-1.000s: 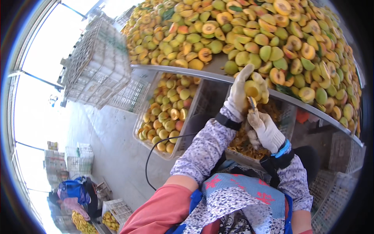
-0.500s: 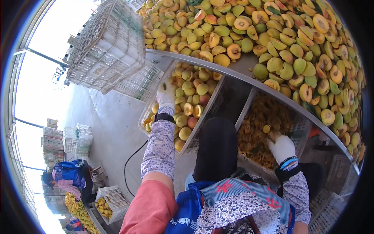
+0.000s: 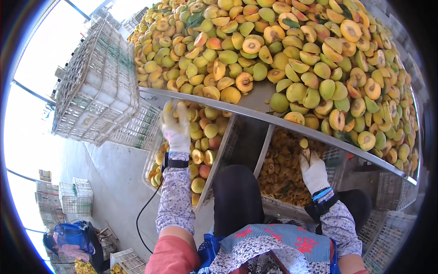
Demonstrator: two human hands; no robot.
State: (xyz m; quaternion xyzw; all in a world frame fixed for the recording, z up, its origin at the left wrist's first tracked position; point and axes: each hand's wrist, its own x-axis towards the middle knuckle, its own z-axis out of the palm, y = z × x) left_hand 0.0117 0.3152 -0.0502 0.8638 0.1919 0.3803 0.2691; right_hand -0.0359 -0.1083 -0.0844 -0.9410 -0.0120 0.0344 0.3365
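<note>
While the left hand [image 3: 175, 122] hangs blurred over a crate [image 3: 221, 160] of fruit [image 3: 211, 130], right hand [image 3: 314, 173] above brown scraps [image 3: 280, 171], cannot tell either grip

The left hand [image 3: 175, 121], blurred, hovers over a crate [image 3: 222, 155] of fruit! The right hand [image 3: 314, 172] hangs above brown scraps [image 3: 284, 170], near the table [image 3: 255, 111] heaped with halves [image 3: 319, 68].

No lettering or number can be read. The stacked crates [image 3: 98, 91] show a panel [image 3: 86, 119] on one side, any marking there too blurred to make out. The apron [image 3: 287, 234] bears red figures; whether they are writing cannot be told.
</note>
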